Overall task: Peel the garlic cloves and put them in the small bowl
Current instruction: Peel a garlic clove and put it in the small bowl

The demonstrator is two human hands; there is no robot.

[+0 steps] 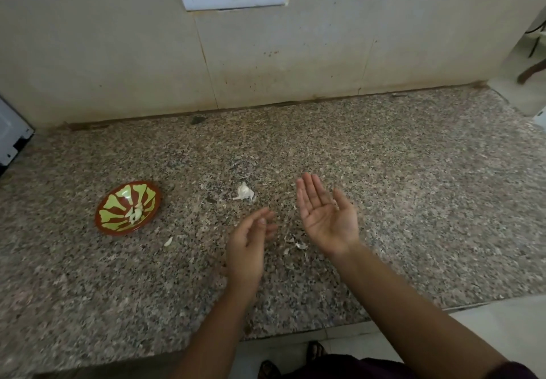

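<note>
Garlic (244, 191), a small papery-skinned piece, lay on the granite surface (413, 201) at mid-frame, just above both hands, and peeled cloves (135, 213) sat in the small bowl (118, 198) at left. The right hand (325, 216) was palm-up and flat, the left hand (249, 242) loosely relaxed, both empty. The piece looked light and firm under brittle skin, best pinched across its sides.

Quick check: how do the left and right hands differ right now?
The left hand is turned edge-on with its fingers loosely curved; the right hand faces palm up with its fingers nearly straight. The left hand is nearer the person; the right hand reaches farther across the counter. Both hold nothing that shows, and both are above the peel scraps.
</note>
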